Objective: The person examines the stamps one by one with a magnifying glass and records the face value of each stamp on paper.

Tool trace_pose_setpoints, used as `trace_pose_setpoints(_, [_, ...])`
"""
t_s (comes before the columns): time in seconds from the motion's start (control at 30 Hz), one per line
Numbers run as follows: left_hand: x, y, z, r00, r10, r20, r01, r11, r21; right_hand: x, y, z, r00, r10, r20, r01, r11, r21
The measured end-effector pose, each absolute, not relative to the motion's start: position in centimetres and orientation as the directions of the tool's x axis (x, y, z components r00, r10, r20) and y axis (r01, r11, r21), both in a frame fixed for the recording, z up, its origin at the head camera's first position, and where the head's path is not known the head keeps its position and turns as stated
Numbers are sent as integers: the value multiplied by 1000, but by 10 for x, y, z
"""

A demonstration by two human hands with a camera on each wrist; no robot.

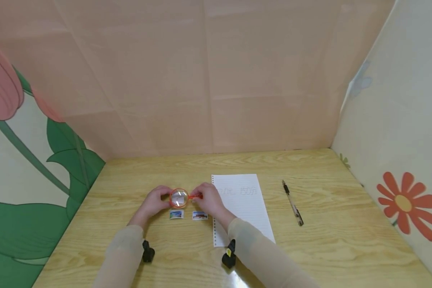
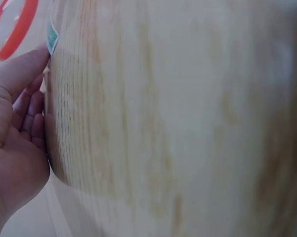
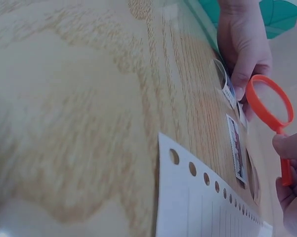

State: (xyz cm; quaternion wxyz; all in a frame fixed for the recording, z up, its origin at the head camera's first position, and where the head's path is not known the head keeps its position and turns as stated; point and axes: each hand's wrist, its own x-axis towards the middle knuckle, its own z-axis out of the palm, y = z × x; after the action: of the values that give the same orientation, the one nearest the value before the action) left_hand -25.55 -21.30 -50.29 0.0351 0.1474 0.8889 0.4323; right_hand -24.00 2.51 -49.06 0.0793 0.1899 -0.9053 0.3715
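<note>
My right hand [image 1: 209,199] pinches the handle of a red-rimmed magnifying glass [image 1: 179,198] between thumb and fingers, with the lens raised over the table. Through the lens a small pale stamp-like piece shows. At the lens's left side is my left hand [image 1: 156,201], its thumb and forefinger spread apart; in the right wrist view its fingertips come down by a small stamp [image 3: 242,114]. Whether they touch it is hidden. Nearer the front lie a green-blue stamp [image 1: 177,214], its edge curling up, and a stamp with a red picture [image 1: 200,215].
A lined sheet with punched holes [image 1: 237,224] and faint writing lies under my right forearm. Farther right lies a black-and-clear pen [image 1: 293,203]. Both stand on a wood-grain table [image 1: 331,240], with a pinkish cloth [image 1: 209,80] behind and painted panels at the sides.
</note>
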Motion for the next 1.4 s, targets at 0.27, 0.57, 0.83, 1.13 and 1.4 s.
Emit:
trace_pose_setpoints(0.27, [-257,-213,-503,-953,296,67,237,589,773,-239,25,-489,-915,-287,285,-404,651,-643])
trace_pose_setpoints(0.57, [-257,-214,-504,-951,299,74,247,596,764,-237,24,-484,-912,-291,290,-410,646,-644])
trace_pose_setpoints(0.83, [-257,-214,-504,-948,308,75,255,599,759,-237,41,-486,-914,-290,282,-404,619,-674])
trace_pose_setpoints(1.13, [-258,-213,-506,-955,294,32,217,626,749,-235,103,-480,-940,-209,271,-342,574,-744])
trace_pose_setpoints(1.4, [-258,-214,-508,-957,288,26,208,624,753,-231,191,-485,-940,-105,325,-322,592,-739])
